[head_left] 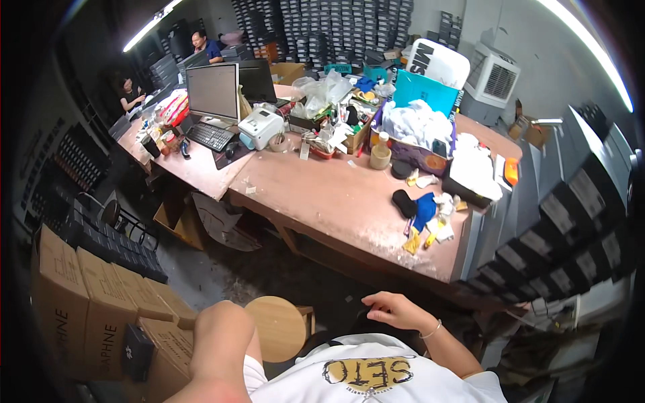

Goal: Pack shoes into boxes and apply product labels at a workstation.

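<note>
My right hand [398, 311] hangs in front of my white shirt [366, 376], short of the table's front edge. Its fingers are loosely bent and apart, and nothing shows in them. A thin bracelet circles that wrist. On my left, a bent bare arm [222, 336] rises from the lower edge, but the hand belonging to it is out of the picture. Beside this arm stands a stool with a round wooden seat [274, 328]. Across from me is a long worn table [302, 195]. Near its right front corner lie a blue cloth [424, 211], a black pad [404, 203] and crumpled scraps.
A monitor [213, 91], keyboard [211, 136] and white label printer [261, 127] occupy the table's left part. A bin of white cloths [418, 124] stands farther right. Cartons [107, 309] stack at left, dark shoeboxes [571, 215] at right. Two people sit at the far left.
</note>
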Demonstrator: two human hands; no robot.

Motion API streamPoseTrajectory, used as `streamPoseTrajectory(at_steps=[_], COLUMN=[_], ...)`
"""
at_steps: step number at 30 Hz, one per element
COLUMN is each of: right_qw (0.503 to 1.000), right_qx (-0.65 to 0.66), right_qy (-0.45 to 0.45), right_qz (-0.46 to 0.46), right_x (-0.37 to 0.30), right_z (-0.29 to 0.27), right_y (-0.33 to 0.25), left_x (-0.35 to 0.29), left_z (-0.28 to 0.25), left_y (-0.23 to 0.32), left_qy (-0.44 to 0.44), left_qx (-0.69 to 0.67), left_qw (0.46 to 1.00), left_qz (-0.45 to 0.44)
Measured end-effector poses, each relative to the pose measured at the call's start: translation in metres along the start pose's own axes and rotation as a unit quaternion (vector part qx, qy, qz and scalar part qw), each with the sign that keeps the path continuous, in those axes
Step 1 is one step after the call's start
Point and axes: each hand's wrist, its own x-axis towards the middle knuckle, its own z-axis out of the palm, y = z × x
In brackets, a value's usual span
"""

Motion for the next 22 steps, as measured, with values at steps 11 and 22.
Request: streamPoseTrajectory(at_steps=[11, 22], right_qw=[0.998, 0.974], right_qx=[0.018, -0.124], right_qy=[0.040, 0.140], right_qz=[-0.045, 0.129], right_x=[0.222, 0.644], right_z=[-0.104, -0.206], right_y=[0.012, 0.065], left_x=[-0.188, -0.498], left_z=[-0.083, -0.222], left_y=[-0.086, -0.108], left_qy=[-0.035, -0.247], left_qx=[0.057, 0.082], left_qw=[0.947, 0.451], left_qz=[-0.315, -0.854])
